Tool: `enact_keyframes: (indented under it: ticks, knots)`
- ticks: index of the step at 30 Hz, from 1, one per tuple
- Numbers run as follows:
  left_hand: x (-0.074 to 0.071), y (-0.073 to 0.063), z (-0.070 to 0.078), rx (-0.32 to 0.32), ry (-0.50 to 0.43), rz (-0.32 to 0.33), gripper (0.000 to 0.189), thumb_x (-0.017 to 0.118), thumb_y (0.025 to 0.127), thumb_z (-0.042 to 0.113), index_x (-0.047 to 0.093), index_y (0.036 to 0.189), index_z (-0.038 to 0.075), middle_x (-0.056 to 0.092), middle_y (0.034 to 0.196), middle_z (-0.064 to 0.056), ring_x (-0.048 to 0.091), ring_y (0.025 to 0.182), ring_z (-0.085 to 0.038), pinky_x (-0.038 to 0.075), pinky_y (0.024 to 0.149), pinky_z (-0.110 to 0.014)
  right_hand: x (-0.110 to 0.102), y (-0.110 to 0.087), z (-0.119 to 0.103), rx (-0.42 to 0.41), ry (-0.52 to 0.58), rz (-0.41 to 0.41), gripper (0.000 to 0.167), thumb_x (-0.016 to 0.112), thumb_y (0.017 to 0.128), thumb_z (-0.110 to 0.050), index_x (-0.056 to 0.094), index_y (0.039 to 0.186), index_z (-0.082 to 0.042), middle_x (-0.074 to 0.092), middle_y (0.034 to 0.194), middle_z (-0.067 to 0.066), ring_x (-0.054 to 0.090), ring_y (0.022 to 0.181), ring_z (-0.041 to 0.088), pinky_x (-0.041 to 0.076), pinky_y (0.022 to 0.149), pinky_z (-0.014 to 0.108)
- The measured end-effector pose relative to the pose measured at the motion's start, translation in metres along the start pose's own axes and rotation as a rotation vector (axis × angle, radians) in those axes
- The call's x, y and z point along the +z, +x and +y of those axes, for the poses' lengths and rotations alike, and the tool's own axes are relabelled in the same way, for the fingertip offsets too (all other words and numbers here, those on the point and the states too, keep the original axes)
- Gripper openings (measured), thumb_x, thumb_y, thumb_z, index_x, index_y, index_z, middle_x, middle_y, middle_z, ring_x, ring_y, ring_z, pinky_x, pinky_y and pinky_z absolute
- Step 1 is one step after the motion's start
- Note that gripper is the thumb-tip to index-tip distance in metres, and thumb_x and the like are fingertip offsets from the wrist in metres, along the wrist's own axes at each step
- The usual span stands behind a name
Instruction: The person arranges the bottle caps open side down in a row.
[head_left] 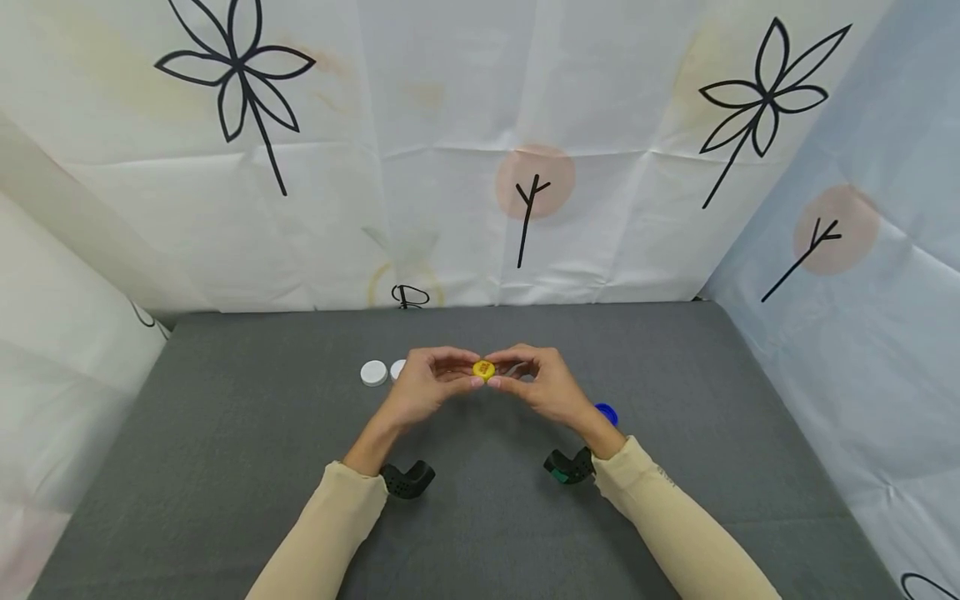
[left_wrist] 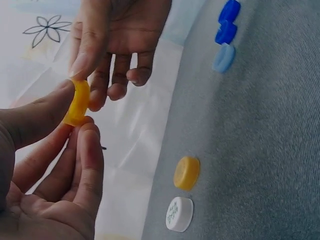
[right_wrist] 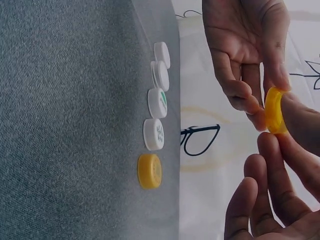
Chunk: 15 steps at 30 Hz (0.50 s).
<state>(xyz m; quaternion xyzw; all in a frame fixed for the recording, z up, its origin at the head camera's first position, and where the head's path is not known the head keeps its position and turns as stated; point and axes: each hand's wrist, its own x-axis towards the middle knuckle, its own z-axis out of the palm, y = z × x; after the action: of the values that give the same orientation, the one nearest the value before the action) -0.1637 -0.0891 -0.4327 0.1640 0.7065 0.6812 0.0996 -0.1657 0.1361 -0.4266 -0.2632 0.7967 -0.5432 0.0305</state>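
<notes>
Your sleeves [head_left: 326, 529] are cream, your desk [head_left: 225, 433] grey; you have yellow caps [head_left: 483, 371], white caps [head_left: 373, 372], 2 deep-blue caps [left_wrist: 226, 32], 1 light-blue cap [left_wrist: 223, 58], white cloth [head_left: 442, 108] with black flowers [head_left: 237, 62].

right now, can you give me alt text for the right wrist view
A left hand and a right hand pinch a yellow cap together. Nearby on gray cloth, a second yellow cap ends a row of white caps.

Cream sleeves [head_left: 322, 537], curved black wrist pieces [head_left: 408, 482], green patch [head_left: 560, 476] on the right one

Grey tabletop [head_left: 225, 500]: white caps [right_wrist: 153, 134], yellow cap [right_wrist: 150, 171], two blue caps [left_wrist: 226, 31], light-blue cap [left_wrist: 223, 57].
</notes>
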Motion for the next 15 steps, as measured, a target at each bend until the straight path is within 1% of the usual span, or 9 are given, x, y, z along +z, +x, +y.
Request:
enact_keyframes:
  ticks: [2, 5, 7, 10, 12, 15]
  knots:
    - [0.002, 0.003, -0.003, 0.039, 0.058, -0.002, 0.03, 0.079, 0.087, 0.001, 0.071, 0.115, -0.006, 0.072, 0.108, -0.016, 0.071, 0.093, -0.023, 0.058, 0.081, -0.033, -0.002, 0.001, 0.001, 0.014, -0.011, -0.004, 0.028, 0.077, 0.091, -0.007, 0.073, 0.118, -0.002, 0.071, 0.111, 0.01, 0.065, 0.1, 0.028, 0.054, 0.084, 0.043]
    - [0.004, 0.009, -0.007, 0.089, 0.216, -0.008, 0.027, 0.08, 0.088, 0.007, 0.073, 0.113, -0.002, 0.073, 0.103, -0.012, 0.071, 0.089, -0.019, 0.058, 0.08, -0.035, -0.005, 0.001, 0.006, 0.026, -0.024, -0.004, 0.029, 0.078, 0.09, -0.006, 0.073, 0.118, 0.0, 0.071, 0.112, 0.013, 0.065, 0.1, 0.033, 0.054, 0.084, 0.044]
    - [0.006, 0.014, -0.01, 0.105, 0.319, -0.021, 0.025, 0.08, 0.09, 0.011, 0.074, 0.112, 0.001, 0.074, 0.102, -0.008, 0.069, 0.088, -0.016, 0.057, 0.08, -0.036, -0.007, 0.002, 0.008, 0.036, -0.042, -0.003, 0.029, 0.078, 0.089, -0.006, 0.072, 0.117, 0.001, 0.071, 0.112, 0.014, 0.065, 0.1, 0.034, 0.054, 0.084, 0.045]
    - [0.009, 0.022, -0.013, 0.116, 0.457, -0.042, 0.024, 0.079, 0.091, 0.016, 0.075, 0.111, 0.005, 0.073, 0.102, -0.004, 0.068, 0.087, -0.013, 0.056, 0.081, -0.035, -0.011, 0.004, 0.012, 0.058, -0.104, -0.008, 0.029, 0.079, 0.089, -0.007, 0.072, 0.116, 0.001, 0.072, 0.11, 0.013, 0.066, 0.098, 0.031, 0.054, 0.084, 0.045]
    - [0.011, 0.028, -0.017, 0.128, 0.522, -0.055, 0.024, 0.079, 0.091, 0.017, 0.075, 0.112, 0.005, 0.072, 0.103, -0.004, 0.067, 0.09, -0.015, 0.055, 0.081, -0.035, -0.013, 0.006, 0.016, 0.077, -0.164, -0.015, 0.029, 0.079, 0.089, -0.007, 0.072, 0.116, 0.0, 0.072, 0.11, 0.012, 0.067, 0.098, 0.03, 0.055, 0.084, 0.044]
    - [0.014, 0.038, -0.023, 0.145, 0.612, -0.06, 0.024, 0.08, 0.09, 0.018, 0.076, 0.111, 0.005, 0.072, 0.106, -0.006, 0.065, 0.095, -0.024, 0.052, 0.084, -0.039, -0.016, 0.01, 0.021, 0.108, -0.24, -0.024, 0.029, 0.079, 0.089, -0.008, 0.072, 0.116, 0.0, 0.072, 0.108, 0.011, 0.067, 0.097, 0.03, 0.056, 0.082, 0.042]
